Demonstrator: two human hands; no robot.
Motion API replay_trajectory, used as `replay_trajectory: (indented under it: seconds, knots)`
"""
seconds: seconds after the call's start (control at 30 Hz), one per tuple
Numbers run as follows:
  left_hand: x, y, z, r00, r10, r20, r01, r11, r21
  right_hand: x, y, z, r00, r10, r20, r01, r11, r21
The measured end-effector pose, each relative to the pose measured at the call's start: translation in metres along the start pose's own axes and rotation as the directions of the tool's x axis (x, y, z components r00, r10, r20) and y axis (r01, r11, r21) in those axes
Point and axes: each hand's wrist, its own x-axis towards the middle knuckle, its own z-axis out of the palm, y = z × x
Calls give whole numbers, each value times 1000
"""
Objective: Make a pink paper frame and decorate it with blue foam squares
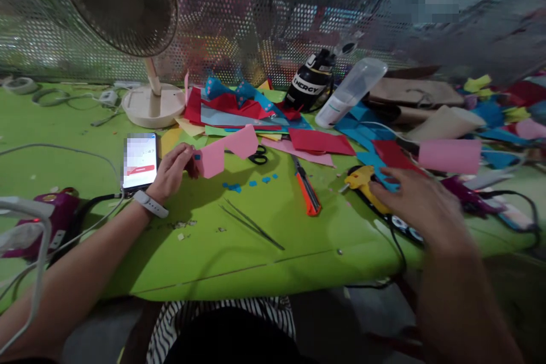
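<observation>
My left hand [173, 168] is closed on the left end of a pink paper cut-out [212, 158], holding it above the table. A small dark blue patch shows on the cut-out near my fingers. My right hand [420, 205], blurred by motion, is over a yellow and black glue gun [362, 180] with its fingers apart. A bit of blue paper [390, 183] shows between them; whether they touch it or the gun I cannot tell. Between my hands lie tweezers [251, 224], an orange utility knife [307, 190], black scissors [258, 154] and small blue paper pieces [232, 187].
On the green table [179, 261] stand a fan [153, 105], a black bottle [309, 82] and a clear-topped white container [341, 105]. A lit phone [140, 159] and purple device [51, 219] are left. Coloured paper [322, 141] covers the back; a rolled pink sheet [450, 156] lies right.
</observation>
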Motion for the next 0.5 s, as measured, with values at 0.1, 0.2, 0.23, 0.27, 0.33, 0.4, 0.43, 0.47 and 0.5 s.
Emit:
replay_trajectory:
  seconds: [0.1, 0.2, 0.23, 0.27, 0.33, 0.4, 0.43, 0.47, 0.5]
  knots:
    - [0, -2, 0, 1000, -9, 8, 9, 999, -52, 2, 20, 13, 973, 52, 224, -28, 994, -110]
    - [1, -7, -1, 1000, -19, 23, 21, 996, -92, 9, 33, 28, 971, -8, 240, 30, 996, -86]
    - [1, -9, -2, 999, -18, 33, 21, 995, -98, 13, 36, 33, 974, -22, 225, 42, 996, -84]
    - [1, -10, -2, 999, -17, 48, 22, 995, -97, 16, 39, 37, 976, -33, 214, 51, 995, -81]
    - [1, -11, -3, 997, -20, 75, 27, 996, -85, 20, 41, 43, 976, -44, 213, 60, 996, -69]
    - [1, -11, -3, 996, -27, 87, 33, 997, -74, 22, 41, 44, 975, -23, 220, 40, 997, -73]
    - [1, -11, -3, 996, -29, 86, 35, 997, -71, 22, 40, 44, 977, -5, 215, 22, 997, -78]
    - [0, -10, -3, 996, -29, 88, 36, 997, -70, 21, 38, 43, 982, 9, 186, 5, 997, -77]
    - [0, -9, -3, 996, -27, 90, 34, 997, -70, 19, 36, 41, 990, 22, 141, -12, 997, -72]
